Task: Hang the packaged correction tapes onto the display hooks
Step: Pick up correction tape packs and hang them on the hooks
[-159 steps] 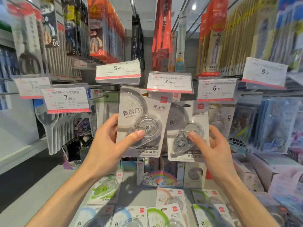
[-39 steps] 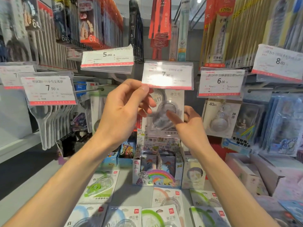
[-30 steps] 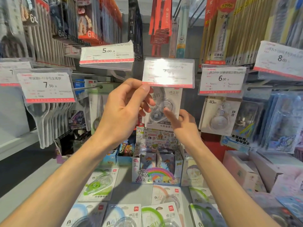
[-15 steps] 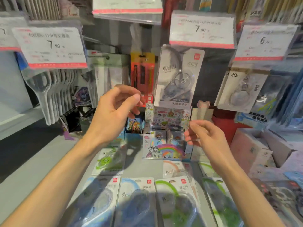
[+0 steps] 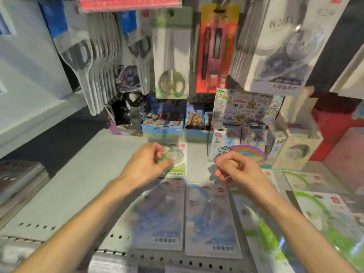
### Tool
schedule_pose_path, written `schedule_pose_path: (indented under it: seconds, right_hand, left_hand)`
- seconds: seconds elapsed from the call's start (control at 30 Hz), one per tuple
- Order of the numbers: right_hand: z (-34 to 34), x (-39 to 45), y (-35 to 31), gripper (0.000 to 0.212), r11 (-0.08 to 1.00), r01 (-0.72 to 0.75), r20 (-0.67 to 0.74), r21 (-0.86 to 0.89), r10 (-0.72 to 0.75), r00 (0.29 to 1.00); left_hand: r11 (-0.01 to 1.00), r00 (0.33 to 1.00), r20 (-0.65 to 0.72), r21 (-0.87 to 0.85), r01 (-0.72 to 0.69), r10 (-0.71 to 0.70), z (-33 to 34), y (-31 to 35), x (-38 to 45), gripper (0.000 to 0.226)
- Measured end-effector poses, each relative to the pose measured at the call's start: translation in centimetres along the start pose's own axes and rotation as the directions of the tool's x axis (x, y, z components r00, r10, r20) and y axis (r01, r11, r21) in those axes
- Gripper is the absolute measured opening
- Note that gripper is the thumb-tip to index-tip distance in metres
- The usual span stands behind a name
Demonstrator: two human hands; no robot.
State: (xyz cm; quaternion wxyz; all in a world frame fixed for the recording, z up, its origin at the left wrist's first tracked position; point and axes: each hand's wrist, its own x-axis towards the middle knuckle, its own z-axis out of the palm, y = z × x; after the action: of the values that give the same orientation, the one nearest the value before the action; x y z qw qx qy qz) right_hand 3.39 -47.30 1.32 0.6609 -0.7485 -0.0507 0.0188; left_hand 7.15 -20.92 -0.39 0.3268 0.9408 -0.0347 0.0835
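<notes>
From the head camera, blurred by motion, both forearms reach down over a grey shelf (image 5: pixel 82 186) where packaged correction tapes lie flat. The left hand (image 5: pixel 146 164) sits on a green correction tape pack (image 5: pixel 176 162) lying on the shelf, its fingers curled over the clear blister — whether they truly grip it or only touch it I cannot tell through the blur. The right hand (image 5: pixel 239 173) hovers just beside it, fingers loosely curled with the thumb near the forefinger; it seems to hold nothing, though the blur leaves that unsure.

Nearer the shelf's front edge two blue correction tape packs (image 5: pixel 210 217) lie side by side, with more green packs (image 5: pixel 323 209) to the right. Up at the top right a grey correction tape pack (image 5: pixel 289 46) hangs on the display — its hook is out of the picture. Beside it hang a red pen pack (image 5: pixel 215 48) and a scissors pack (image 5: pixel 172 56). A rainbow-printed box (image 5: pixel 242 150) stands behind the right hand.
</notes>
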Motion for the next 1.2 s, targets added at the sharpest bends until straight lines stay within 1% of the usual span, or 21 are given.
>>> schedule_pose_path:
  seconds: [0.07, 0.1, 0.17, 0.23, 0.27, 0.33, 0.37, 0.43, 0.6, 0.67, 0.7, 0.8, 0.83, 0.9, 0.97, 1.0, 1.07, 1.13, 1.17, 1.2]
  right_hand:
    - [0.9, 0.5, 0.4, 0.018, 0.998, -0.013, 0.004, -0.064, 0.014, 1.000]
    - [1.2, 0.7, 0.5, 0.019, 0.996, -0.019, 0.010, -0.090, 0.020, 1.000]
    - [1.5, 1.0, 0.8, 0.019, 0.993, -0.031, 0.034, -0.117, 0.035, 0.999]
    - [1.4, 1.1, 1.0, 0.017, 0.990, -0.039, 0.049, -0.132, 0.046, 0.998]
    - [1.3, 1.2, 1.1, 0.017, 0.989, -0.039, 0.053, -0.142, 0.047, 0.997]
    - [1.1, 1.3, 1.4, 0.018, 0.986, -0.038, 0.058, -0.161, 0.047, 0.997]
    - [1.1, 1.4, 1.5, 0.017, 0.984, -0.040, 0.054, -0.171, 0.050, 0.997]
    - [1.1, 1.5, 1.6, 0.016, 0.982, -0.045, 0.041, -0.186, 0.053, 0.998]
    - [2.0, 2.6, 1.1, 0.012, 0.983, -0.023, 0.030, -0.183, 0.028, 0.999]
    - [2.8, 3.0, 0.5, 0.013, 0.990, -0.013, 0.044, -0.142, 0.020, 0.999]
    - [3.3, 3.2, 0.2, 0.018, 0.993, -0.030, 0.056, -0.114, 0.036, 0.998]
    - [4.6, 3.5, -0.6, 0.042, 0.990, -0.137, 0.094, -0.020, 0.138, 0.986]
    - [5.0, 3.5, -0.8, 0.044, 0.987, -0.158, 0.119, 0.023, 0.155, 0.981]
    - [5.5, 3.5, -0.7, 0.038, 0.977, -0.178, 0.176, 0.116, 0.156, 0.972]
    - [5.7, 3.6, -0.5, 0.027, 0.971, -0.165, 0.179, 0.171, 0.134, 0.975]
    - [5.6, 3.7, -0.3, 0.022, 0.972, -0.149, 0.161, 0.182, 0.120, 0.980]
    - [5.1, 4.0, -0.1, 0.015, 0.975, -0.132, 0.102, 0.179, 0.115, 0.988]
    - [4.2, 4.3, 0.3, 0.013, 0.982, -0.128, 0.059, 0.137, 0.121, 0.991]
    - [3.7, 4.4, 0.6, 0.010, 0.985, -0.122, 0.056, 0.119, 0.116, 0.992]
    - [3.2, 4.3, 0.7, 0.009, 0.988, -0.114, 0.059, 0.106, 0.109, 0.992]
  left_hand:
    - [0.986, 0.995, 0.080, 0.164, 0.038, -0.051, 0.7, -0.2, 0.9, 0.067]
    - [0.977, 0.991, 0.111, 0.206, 0.048, -0.072, 1.2, -0.1, 1.3, 0.076]
    - [0.962, 0.986, 0.139, 0.269, 0.051, -0.092, 2.0, -0.1, 2.2, 0.080]
    - [0.948, 0.985, 0.144, 0.315, 0.049, -0.099, 2.5, -0.2, 3.0, 0.073]
    - [0.947, 0.986, 0.140, 0.318, 0.045, -0.094, 2.6, -0.3, 3.3, 0.065]
    - [0.951, 0.989, 0.126, 0.307, 0.032, -0.074, 2.6, -0.5, 3.6, 0.051]
    - [0.956, 0.991, 0.116, 0.293, 0.029, -0.066, 2.6, -0.7, 3.6, 0.051]
    - [0.968, 0.995, 0.088, 0.250, 0.025, -0.048, 2.5, -1.0, 3.6, 0.062]
    - [0.997, 1.000, -0.003, 0.081, -0.012, 0.012, 1.3, -0.6, 2.6, 0.077]
    - [0.999, 0.999, -0.019, 0.030, -0.036, 0.037, 0.9, -0.2, 1.9, 0.080]
    - [0.999, 0.999, -0.022, 0.019, -0.050, 0.050, 0.8, 0.1, 1.5, 0.078]
    - [0.995, 0.995, -0.038, 0.011, -0.096, 0.097, 0.6, 0.8, 0.5, 0.072]
    - [0.993, 0.992, -0.052, -0.010, -0.120, 0.119, 0.6, 0.9, 0.2, 0.073]
    - [0.984, 0.984, -0.065, -0.057, -0.167, 0.163, 0.5, 0.9, -0.5, 0.077]
    - [0.969, 0.973, -0.053, -0.086, -0.230, 0.226, 0.4, 0.7, -1.1, 0.080]
    - [0.960, 0.965, -0.054, -0.099, -0.262, 0.257, 0.4, 0.5, -1.5, 0.077]
    - [0.951, 0.960, -0.050, -0.125, -0.281, 0.277, 0.0, -0.1, -2.3, 0.062]
    - [0.954, 0.961, 0.016, -0.128, -0.271, 0.275, -0.6, -1.0, -3.3, 0.052]
    - [0.961, 0.961, 0.074, -0.104, -0.258, 0.266, -0.9, -1.4, -3.8, 0.051]
    - [0.968, 0.958, 0.144, -0.067, -0.241, 0.248, -1.1, -1.7, -4.3, 0.055]
